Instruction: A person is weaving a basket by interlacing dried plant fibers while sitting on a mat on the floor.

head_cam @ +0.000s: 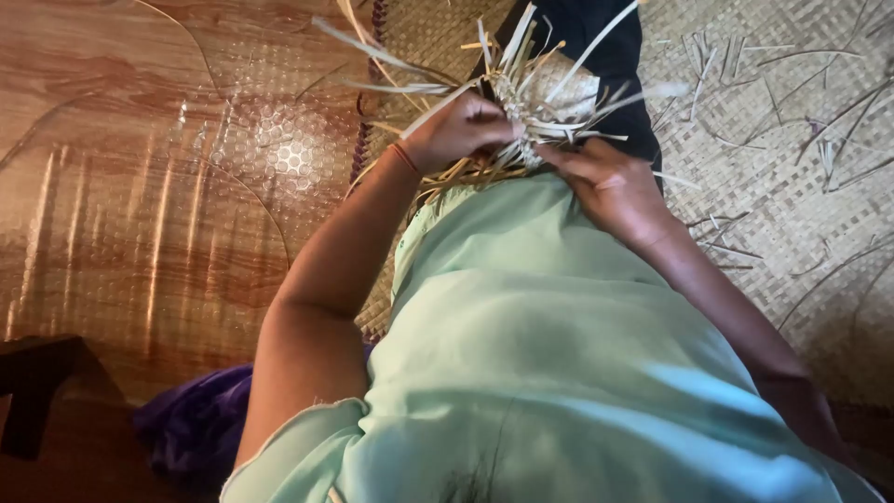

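Straw-coloured strips stick out every way from a small woven piece [545, 102] that the person holds up in front of their body, over the near edge of the woven mat [792, 186]. The left hand [456, 130] is closed around a bunch of the strips on the left side of the piece. The right hand [605, 182] holds the piece from below and from the right, with the fingers curled onto it. Both hands touch the piece, so it does not rest on the mat.

To do this weaving step well, I think the right hand should keep the piece steady and not let it turn. The left hand should pull one strip at a time, snug but not too hard, since thin strips may snap or bend. Each strip should lie flat beside the last one, with no gap.

Loose cut strips [745, 56] lie scattered on the mat toward its far right corner. A shiny brown floor [140, 186] lies to the left of the mat. The person wears a pale green shirt [559, 354], and a purple cloth [200, 419] sits by the left elbow.
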